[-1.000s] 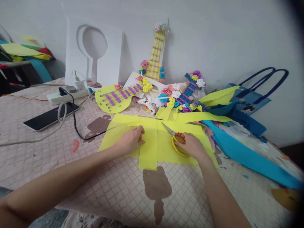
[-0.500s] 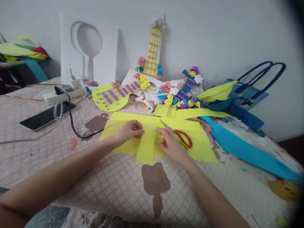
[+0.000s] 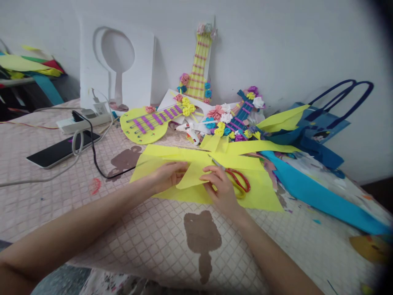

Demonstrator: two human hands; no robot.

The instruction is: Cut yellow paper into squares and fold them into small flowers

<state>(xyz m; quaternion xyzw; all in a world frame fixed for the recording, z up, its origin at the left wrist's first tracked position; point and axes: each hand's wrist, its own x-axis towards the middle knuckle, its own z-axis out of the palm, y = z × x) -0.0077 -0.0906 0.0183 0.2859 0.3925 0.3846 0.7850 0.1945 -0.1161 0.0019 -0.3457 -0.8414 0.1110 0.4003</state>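
Note:
A yellow paper strip (image 3: 194, 174) is raised and bent between my two hands, over larger yellow sheets (image 3: 258, 196) spread on the table. My left hand (image 3: 168, 175) has its fingers closed at the strip's left edge; part of them is behind the paper. At the right end, my right hand (image 3: 220, 189) takes the strip between thumb and bent fingers, which are slightly spread. Just beyond that hand, scissors (image 3: 241, 180) with red and yellow handles lie on the yellow sheets, their blades pointing up and left.
Behind stand paper-flower-decorated toy guitars, including a yellow one (image 3: 144, 127), and a white glue gun (image 3: 190, 133). To the left are a power strip (image 3: 73, 123), cables and a black slab (image 3: 61, 151). Blue paper (image 3: 319, 192) and a blue bag (image 3: 328, 123) lie right.
The strip's near end, which hung flat toward the table's front, is now lifted and turned to the right. My right fingers have spread and curled at its edge.

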